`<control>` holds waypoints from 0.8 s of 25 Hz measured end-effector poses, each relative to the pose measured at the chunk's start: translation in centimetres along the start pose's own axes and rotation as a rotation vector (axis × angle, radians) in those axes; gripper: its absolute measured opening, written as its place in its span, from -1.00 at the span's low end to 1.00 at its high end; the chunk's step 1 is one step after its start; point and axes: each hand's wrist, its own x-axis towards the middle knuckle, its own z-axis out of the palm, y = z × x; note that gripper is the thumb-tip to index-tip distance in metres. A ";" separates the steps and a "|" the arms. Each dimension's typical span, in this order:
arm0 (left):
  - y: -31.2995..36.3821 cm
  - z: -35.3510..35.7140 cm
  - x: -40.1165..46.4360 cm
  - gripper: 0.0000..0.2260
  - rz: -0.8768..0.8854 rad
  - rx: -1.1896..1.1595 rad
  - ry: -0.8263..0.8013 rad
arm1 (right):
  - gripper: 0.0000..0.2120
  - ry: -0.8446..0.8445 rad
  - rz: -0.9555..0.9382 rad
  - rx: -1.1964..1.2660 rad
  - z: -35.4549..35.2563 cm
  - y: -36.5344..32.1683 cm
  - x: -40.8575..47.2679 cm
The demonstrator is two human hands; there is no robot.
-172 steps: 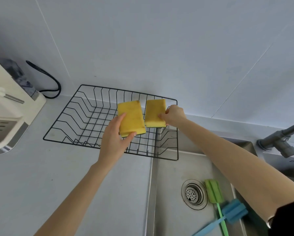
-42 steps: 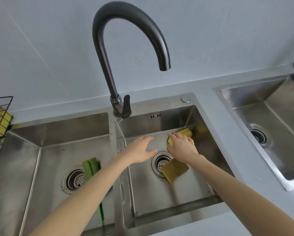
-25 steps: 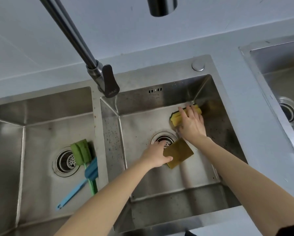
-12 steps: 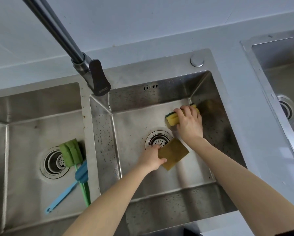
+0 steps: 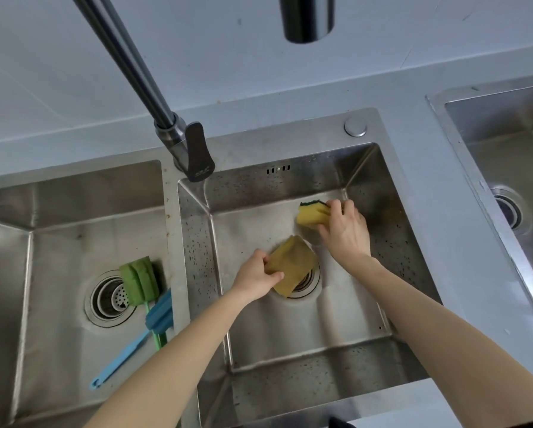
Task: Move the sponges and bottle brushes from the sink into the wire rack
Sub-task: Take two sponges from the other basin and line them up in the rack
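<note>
In the right basin of the steel sink, my left hand grips a flat dull-yellow sponge, lifted and tilted over the drain. My right hand holds a thicker yellow sponge with a green scouring side near the basin's far right corner. In the left basin a green bottle brush and a blue bottle brush lie crossed beside that drain. The wire rack is out of view.
A dark tap rises from the divider between the basins; its spout end hangs above the right basin. A second sink sits at the far right, past a strip of grey counter. A pale wall runs behind.
My left hand has closed on the flat sponge and raised it off the basin floor over the drain. My right hand has lifted the thick sponge slightly out of the corner.
</note>
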 end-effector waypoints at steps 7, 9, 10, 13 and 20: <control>0.9 -2.8 -3.0 -0.66 0.056 -0.132 0.116 | -0.54 0.013 0.065 0.123 -2.6 -1.5 -2.0; 1.1 -3.5 -3.8 -0.65 0.073 -0.137 0.161 | -0.52 0.021 0.118 0.192 -3.6 -1.9 -2.6; 1.2 -3.9 -4.2 -0.65 0.083 -0.139 0.184 | -0.50 0.025 0.145 0.227 -4.1 -2.2 -2.9; 1.6 -4.9 -5.5 -0.63 0.135 -0.131 0.239 | -0.48 0.023 0.184 0.293 -5.5 -3.0 -3.8; 1.6 -7.4 -9.3 -0.64 0.240 -0.170 0.320 | -0.50 0.077 0.160 0.397 -8.3 -5.0 -6.7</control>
